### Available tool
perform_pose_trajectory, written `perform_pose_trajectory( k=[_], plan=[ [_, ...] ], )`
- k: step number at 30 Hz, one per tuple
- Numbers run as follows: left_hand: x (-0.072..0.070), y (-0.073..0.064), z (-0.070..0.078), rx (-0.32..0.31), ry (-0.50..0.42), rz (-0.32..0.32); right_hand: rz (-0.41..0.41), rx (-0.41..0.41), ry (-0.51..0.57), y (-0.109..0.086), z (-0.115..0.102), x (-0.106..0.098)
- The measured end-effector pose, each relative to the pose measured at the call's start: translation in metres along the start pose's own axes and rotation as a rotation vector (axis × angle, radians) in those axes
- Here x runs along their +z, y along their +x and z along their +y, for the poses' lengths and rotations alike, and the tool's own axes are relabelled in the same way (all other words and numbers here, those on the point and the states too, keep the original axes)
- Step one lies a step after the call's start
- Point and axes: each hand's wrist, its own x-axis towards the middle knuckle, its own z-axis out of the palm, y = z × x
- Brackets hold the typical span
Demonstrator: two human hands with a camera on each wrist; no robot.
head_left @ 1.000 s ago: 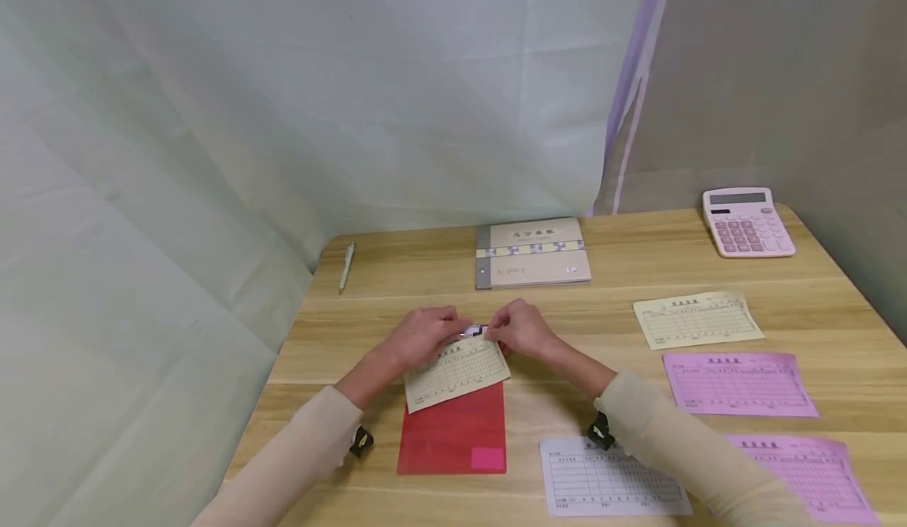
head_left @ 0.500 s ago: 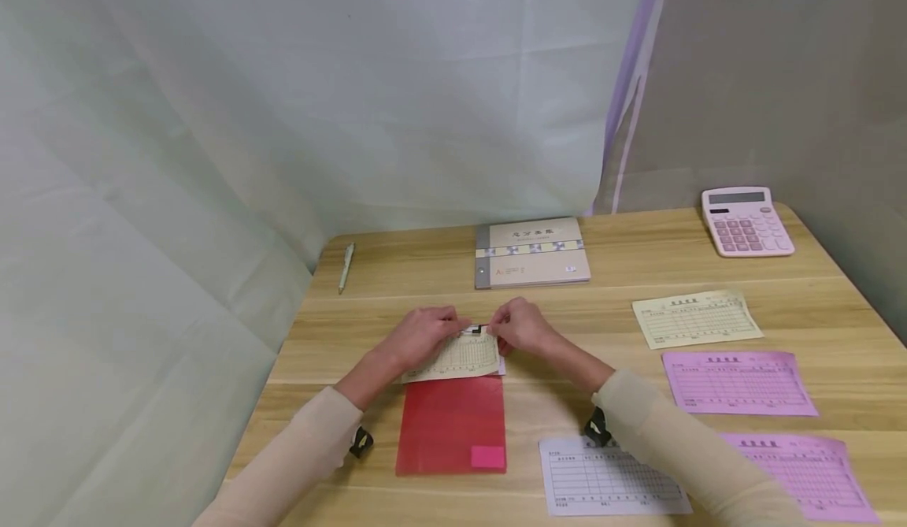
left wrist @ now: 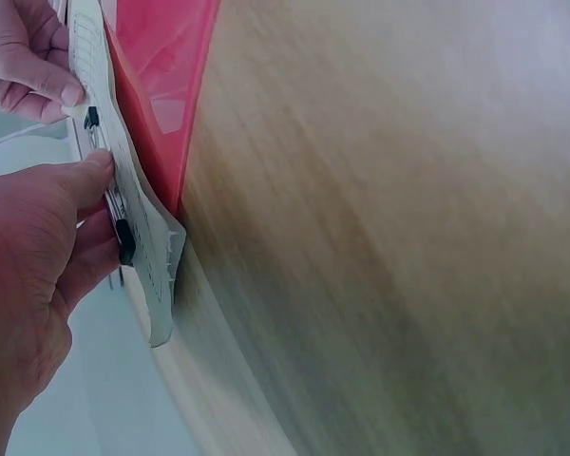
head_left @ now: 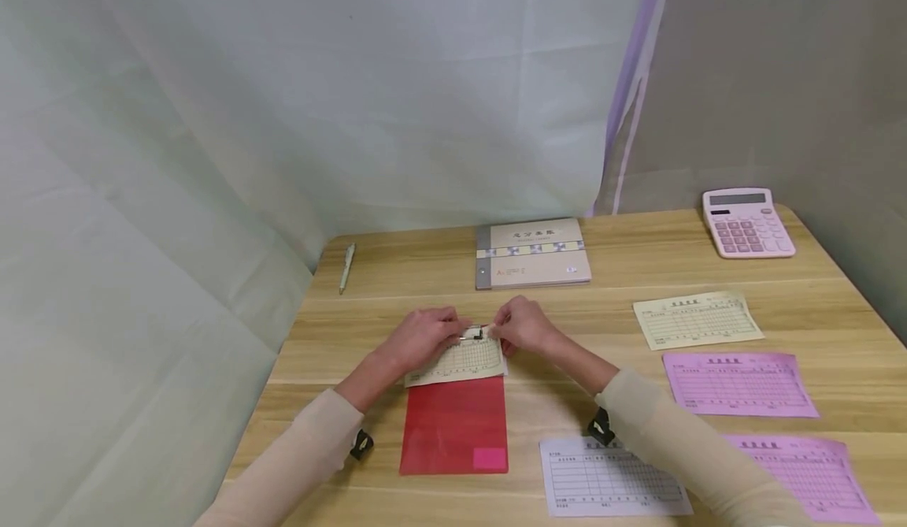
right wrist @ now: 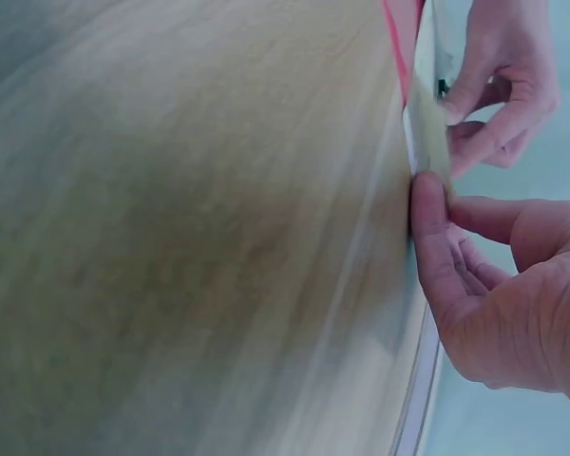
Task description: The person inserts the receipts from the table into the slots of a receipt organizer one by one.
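Observation:
At the table's middle a red folder [head_left: 453, 424] lies with a pale yellow printed form [head_left: 462, 361] across its top end. A whitish sheet edge shows beneath the form at the right. A metal paper fastener [head_left: 472, 334] with black sliders sits along the form's upper edge. My left hand [head_left: 421, 338] pinches this fastener, its thumb on the metal bar [left wrist: 112, 195] in the left wrist view and the fingers behind. My right hand [head_left: 524, 326] pinches the form's upper right edge between thumb and fingers; in the right wrist view the right hand [right wrist: 513, 294] hides that corner.
Right of the folder lie a white form [head_left: 609, 480], two pink forms [head_left: 740, 385] and another yellow form [head_left: 697, 321]. Behind are a ledger book [head_left: 534, 251], a pen [head_left: 347, 267] and a pink calculator [head_left: 747, 224]. Hanging cloth [head_left: 425, 117] borders the table's back edge.
The yellow form, tilted and hanging lower over the folder a second ago, has shifted up and lies straighter under the fastener. Both hands stay almost in place.

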Motion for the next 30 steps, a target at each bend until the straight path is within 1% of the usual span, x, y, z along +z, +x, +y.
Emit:
perform_pose_trajectory(
  k=[3, 9, 16, 18, 25, 30],
  plan=[
    [0.0005, -0.0002, 0.0006, 0.0, 0.009, -0.005, 0.011, -0.018, -0.006, -0.0011, 0.0012, 0.0002],
    [0.0028, -0.0012, 0.0003, -0.001, 0.04, -0.009, 0.016, -0.017, 0.0, -0.0001, 0.0038, 0.0013],
    [0.0046, -0.0013, -0.0013, 0.025, 0.044, 0.031, 0.019, -0.018, -0.011, 0.0009, 0.0038, 0.0019],
    [0.0048, -0.001, -0.0015, 0.026, 0.047, 0.032, 0.023, -0.019, -0.01, 0.0013, 0.0043, 0.002],
    [0.0049, -0.0006, -0.0012, 0.004, 0.037, 0.011, 0.035, -0.013, -0.005, 0.001, 0.0056, 0.0027],
    [0.0038, -0.0006, -0.0005, -0.035, 0.002, -0.015, 0.007, 0.004, -0.025, 0.0004, 0.0025, 0.0006]
  ],
)
